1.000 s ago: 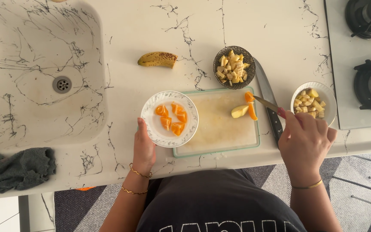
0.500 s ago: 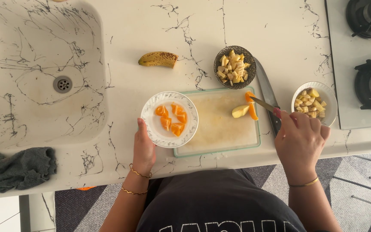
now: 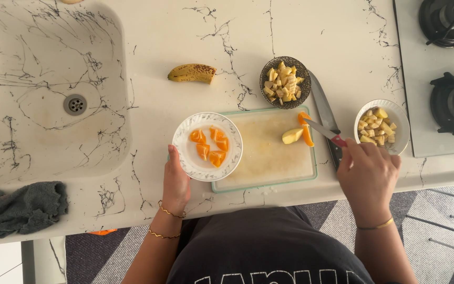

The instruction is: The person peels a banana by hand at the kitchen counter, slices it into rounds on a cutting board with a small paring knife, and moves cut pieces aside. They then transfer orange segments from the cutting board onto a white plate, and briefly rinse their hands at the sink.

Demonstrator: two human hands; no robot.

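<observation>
- Moved since a second ago: the right hand (image 3: 368, 176) has drawn back toward the bench's near edge, and the small red-handled knife (image 3: 322, 131) it holds now lies lower and flatter, its tip at the orange wedge (image 3: 307, 134) on the cutting board (image 3: 266, 152).
- Judging by that shift, the blade is being set against the fruit rather than lifted from it; the wedge and the pale fruit piece (image 3: 292, 135) just beside it sit in the same spot at the board's far right corner.
- Right grip: fingers closed around the knife handle.
- Left hand (image 3: 176, 181) holds the near rim of the white patterned plate (image 3: 185, 152), thumb on the edge, as before; the plate overlaps the board's left side and carries orange chunks (image 3: 210, 147).
- Beyond the board stands a dark bowl of pale fruit cubes (image 3: 284, 83); a larger knife (image 3: 324, 118) lies between it and the white bowl of cubes (image 3: 378, 127) at right.
- Farther out: a spotted banana piece (image 3: 192, 73) on the marbled bench (image 3: 237, 37), the sink (image 3: 43, 89) at left, a grey cloth (image 3: 19, 208) at the near corner, and hob burners (image 3: 450, 58) at far right.
- No packages, labels or signs show on the bench.
</observation>
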